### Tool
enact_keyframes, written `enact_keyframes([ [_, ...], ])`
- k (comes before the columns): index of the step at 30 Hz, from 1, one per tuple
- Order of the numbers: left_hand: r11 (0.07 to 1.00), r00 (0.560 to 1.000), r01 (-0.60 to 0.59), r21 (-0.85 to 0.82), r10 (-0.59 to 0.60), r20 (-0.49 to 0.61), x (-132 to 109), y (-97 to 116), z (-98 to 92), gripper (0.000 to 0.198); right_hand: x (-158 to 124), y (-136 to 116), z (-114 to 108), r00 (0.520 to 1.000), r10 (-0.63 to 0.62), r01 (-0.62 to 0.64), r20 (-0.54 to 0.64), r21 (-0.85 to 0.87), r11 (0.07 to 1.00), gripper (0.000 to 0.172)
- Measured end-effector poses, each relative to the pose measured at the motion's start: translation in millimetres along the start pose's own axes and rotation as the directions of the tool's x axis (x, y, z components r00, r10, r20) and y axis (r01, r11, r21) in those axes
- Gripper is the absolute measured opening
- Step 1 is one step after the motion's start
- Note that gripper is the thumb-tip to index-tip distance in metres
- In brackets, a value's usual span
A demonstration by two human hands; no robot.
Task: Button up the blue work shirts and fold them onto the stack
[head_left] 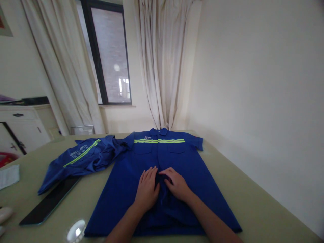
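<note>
A dark blue short-sleeved shirt (124,189) lies spread out with its collar at the far end and a yellow-green stripe across the chest. On the middle of its front rests my left hand (147,189), fingers stretched out and fairly close together, flat on the cloth. Just to the right, my right hand (176,184) is bent with thumb and fingers curved at the shirt's front opening; what its fingertips hold, if anything, is too small to make out. The cloth between and below the hands is rumpled.
A second blue garment (88,157) lies crumpled to the left, partly over a dark flat board (50,202). The green table (253,195) also bears a white paper (9,176) at the left. A wall runs along the right, with curtains (162,60) behind.
</note>
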State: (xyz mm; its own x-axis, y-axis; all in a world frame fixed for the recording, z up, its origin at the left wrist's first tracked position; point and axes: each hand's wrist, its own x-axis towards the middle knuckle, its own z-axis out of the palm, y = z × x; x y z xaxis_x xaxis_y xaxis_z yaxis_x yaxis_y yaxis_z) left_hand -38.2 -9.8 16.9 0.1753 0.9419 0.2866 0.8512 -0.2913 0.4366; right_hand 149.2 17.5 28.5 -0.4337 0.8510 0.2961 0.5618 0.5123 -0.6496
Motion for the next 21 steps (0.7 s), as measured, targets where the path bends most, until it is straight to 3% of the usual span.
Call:
enact_keyframes([
  [3, 0.987, 0.995, -0.027, 0.161, 0.011, 0.099, -6, 10, 1.3, 0.059, 12, -2, -4, 0.991, 0.133, -0.131, 0.006, -0.098, 0.986, 0.038],
  [7, 0.961, 0.989, -0.049, 0.274, 0.008, 0.147, -20, 20, 3.4, 0.062, 35, -9, -6, 0.938, 0.345, -0.330, 0.025, -0.234, 0.914, 0.017],
  [12, 0.949, 0.985, -0.034, 0.315, -0.022, 0.174, -30, 31, -13.3, 0.056, 36, -17, 4, 0.946, 0.323, -0.319, -0.028, -0.258, 0.912, 0.028],
  [17, 0.954, 0.988, 0.070, 0.293, -0.108, 0.113, 7, 38, -34.4, 0.034, 26, -7, 4, 0.973, 0.201, -0.216, -0.109, -0.145, 0.966, 0.035],
  [21, 0.954, 0.983, 0.157, 0.254, -0.176, 0.052, 31, 30, -22.5, 0.035, 27, 4, -3, 0.966, 0.217, -0.220, -0.140, -0.008, 0.975, 0.027],
])
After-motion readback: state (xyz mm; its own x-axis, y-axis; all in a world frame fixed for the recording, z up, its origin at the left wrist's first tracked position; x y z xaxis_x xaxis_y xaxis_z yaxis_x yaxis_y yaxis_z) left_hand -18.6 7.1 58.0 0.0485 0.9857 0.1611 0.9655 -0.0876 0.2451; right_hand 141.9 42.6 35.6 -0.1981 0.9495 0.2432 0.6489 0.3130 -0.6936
